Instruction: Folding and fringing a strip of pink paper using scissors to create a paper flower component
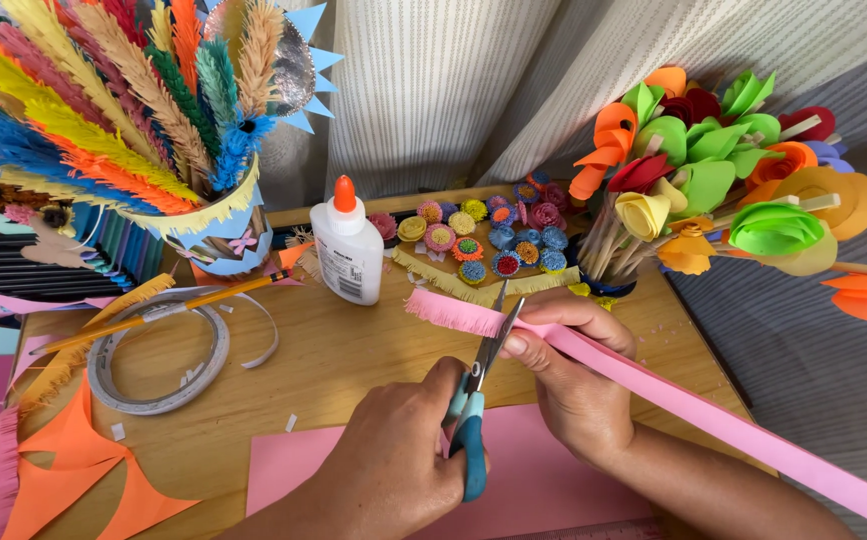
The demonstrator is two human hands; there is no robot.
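My left hand (389, 465) grips blue-handled scissors (474, 415), whose open blades point away from me at the edge of a long pink paper strip (714, 415). My right hand (574, 375) pinches that strip just right of the blades. The strip's left end (449, 312) is cut into a fine fringe, and its uncut length runs off to the lower right. Both hands hover over a wooden table (354, 360), above a flat pink paper sheet (544, 480).
A white glue bottle (347, 250) stands behind the strip, near small rolled paper flowers (494, 235). A tape roll (159, 355) and orange paper scraps (74, 470) lie left. A cup of paper feathers (219, 225) and a bouquet of paper roses (714, 170) stand at the back.
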